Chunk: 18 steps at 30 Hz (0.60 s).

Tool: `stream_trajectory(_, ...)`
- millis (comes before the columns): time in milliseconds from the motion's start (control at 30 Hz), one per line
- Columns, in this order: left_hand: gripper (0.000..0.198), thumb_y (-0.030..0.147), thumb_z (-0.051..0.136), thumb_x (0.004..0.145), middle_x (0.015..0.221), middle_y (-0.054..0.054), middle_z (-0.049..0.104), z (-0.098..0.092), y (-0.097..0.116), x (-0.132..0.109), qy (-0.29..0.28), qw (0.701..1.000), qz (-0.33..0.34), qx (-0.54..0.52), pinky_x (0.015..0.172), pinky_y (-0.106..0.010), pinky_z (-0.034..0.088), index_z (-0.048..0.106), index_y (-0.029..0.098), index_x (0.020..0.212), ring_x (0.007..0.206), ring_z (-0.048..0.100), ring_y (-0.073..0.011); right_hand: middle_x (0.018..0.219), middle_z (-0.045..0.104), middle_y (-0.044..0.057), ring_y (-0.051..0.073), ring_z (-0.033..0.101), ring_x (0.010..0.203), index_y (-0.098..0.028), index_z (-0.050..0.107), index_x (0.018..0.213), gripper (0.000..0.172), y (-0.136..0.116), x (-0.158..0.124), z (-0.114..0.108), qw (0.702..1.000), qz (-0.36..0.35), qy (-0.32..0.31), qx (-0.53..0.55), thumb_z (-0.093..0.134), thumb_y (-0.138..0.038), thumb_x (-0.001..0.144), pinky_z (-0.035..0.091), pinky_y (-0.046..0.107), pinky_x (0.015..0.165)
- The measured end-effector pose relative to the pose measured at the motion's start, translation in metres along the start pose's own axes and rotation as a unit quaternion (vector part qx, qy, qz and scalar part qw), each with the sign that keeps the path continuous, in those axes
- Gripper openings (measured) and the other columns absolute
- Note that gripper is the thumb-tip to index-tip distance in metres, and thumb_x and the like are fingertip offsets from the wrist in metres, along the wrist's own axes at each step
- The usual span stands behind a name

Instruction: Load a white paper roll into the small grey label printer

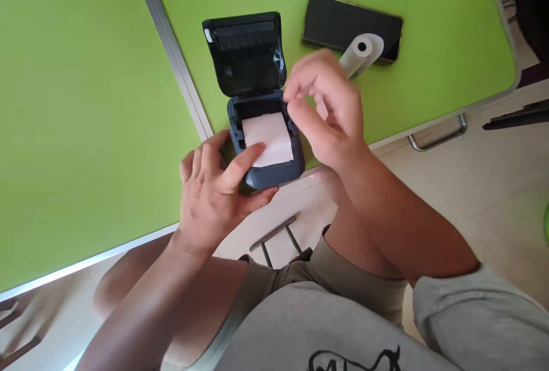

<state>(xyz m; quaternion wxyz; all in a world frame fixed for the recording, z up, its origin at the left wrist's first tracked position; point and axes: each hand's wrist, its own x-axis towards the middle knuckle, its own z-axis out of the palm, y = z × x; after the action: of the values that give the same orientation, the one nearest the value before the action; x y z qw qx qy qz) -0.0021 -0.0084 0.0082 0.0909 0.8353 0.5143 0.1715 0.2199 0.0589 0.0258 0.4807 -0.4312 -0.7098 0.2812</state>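
A small dark blue-grey label printer (274,175) sits at the table's near edge with its black lid (246,54) raised. Inside its bay lies a roll of white paper (268,134), the loose end hanging over the front lip. My left hand (210,182) wraps the printer's left side and front, the thumb pressing the paper. My right hand (328,105) is raised by the printer's right rear corner, thumb and forefinger curled toward each other with a gap between the tips. Nothing shows between them. The other fingers are partly hidden.
A second white paper roll (354,56) stands behind my right hand, its end unwound. It overlaps a black smartphone (330,19) lying on the green table (86,102). A metal seam strip (171,45) crosses the table at left. A metal handle (440,136) juts from the near edge.
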Motion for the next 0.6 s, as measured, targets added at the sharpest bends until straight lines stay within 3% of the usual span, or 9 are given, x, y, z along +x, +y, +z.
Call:
stream_trajectory(33,0.068,0.079,0.048,0.097,0.148,-0.017,0.055,0.000,0.000,0.000,0.000,1.000,-0.001,-0.002,0.104,-0.060,0.048,0.059,0.035,0.146,0.128,0.062,-0.0407,0.115,0.064,0.008,0.022,0.061,0.113,-0.026,0.060,0.101,0.013,0.005,0.001,0.003,0.999,0.022,0.036,-0.001,0.058,-0.036,0.093,0.054,0.041,0.098)
stream_trajectory(67,0.067,0.079,0.049,0.097,0.148,-0.018,0.055,0.000,0.000,0.001,0.000,1.000,0.000,-0.003,0.104,-0.061,0.047,0.059,0.035,0.146,0.128,0.062,-0.0411,0.128,0.060,0.011,0.022,0.059,0.121,-0.025,0.057,0.114,0.025,0.010,0.002,0.006,0.998,0.042,0.049,0.005,0.059,-0.033,0.091,0.053,0.041,0.102)
stream_trajectory(167,0.064,0.074,0.049,0.099,0.147,-0.023,0.053,0.001,-0.001,0.001,0.001,1.000,0.014,0.005,0.104,-0.060,0.047,0.058,0.035,0.148,0.130,0.060,-0.0419,0.158,0.048,0.015,0.023,0.055,0.142,-0.023,0.036,0.138,0.058,0.024,0.011,0.015,0.995,0.076,0.006,0.062,0.058,-0.044,0.088,0.050,0.043,0.113)
stream_trajectory(233,0.062,0.072,0.049,0.100,0.147,-0.024,0.052,0.001,-0.001,0.000,0.001,0.999,0.029,0.015,0.104,-0.060,0.047,0.056,0.036,0.150,0.129,0.059,-0.0415,0.154,0.055,0.013,0.022,0.057,0.141,-0.026,0.031,0.135,0.062,0.031,0.018,0.020,0.988,0.085,-0.016,0.127,0.055,-0.055,0.087,0.052,0.042,0.115)
stream_trajectory(333,0.061,0.071,0.050,0.100,0.147,-0.023,0.052,0.001,-0.002,-0.001,0.008,0.999,0.038,0.022,0.105,-0.057,0.046,0.055,0.038,0.151,0.129,0.059,-0.0394,0.126,0.071,0.007,0.021,0.068,0.123,-0.028,0.035,0.127,0.051,0.034,0.021,0.022,0.972,0.109,0.015,0.206,0.049,-0.060,0.091,0.056,0.041,0.109)
stream_trajectory(467,0.060,0.072,0.054,0.098,0.149,-0.021,0.053,0.004,-0.001,-0.002,0.014,0.999,0.032,0.021,0.106,-0.054,0.044,0.058,0.039,0.149,0.127,0.059,-0.0372,0.121,0.071,0.006,0.022,0.071,0.118,-0.029,0.048,0.120,0.039,0.032,0.014,0.017,0.967,0.119,0.044,0.221,0.045,-0.060,0.098,0.055,0.043,0.110)
stream_trajectory(600,0.072,0.073,0.053,0.099,0.149,-0.023,0.057,0.006,-0.001,-0.002,0.032,0.999,0.028,0.015,0.105,-0.051,0.043,0.053,0.028,0.154,0.127,0.061,-0.0377,0.141,0.064,0.008,0.026,0.064,0.132,-0.029,0.054,0.125,0.043,0.023,0.006,0.005,0.982,0.087,-0.119,0.118,0.063,-0.057,0.092,0.053,0.048,0.117)
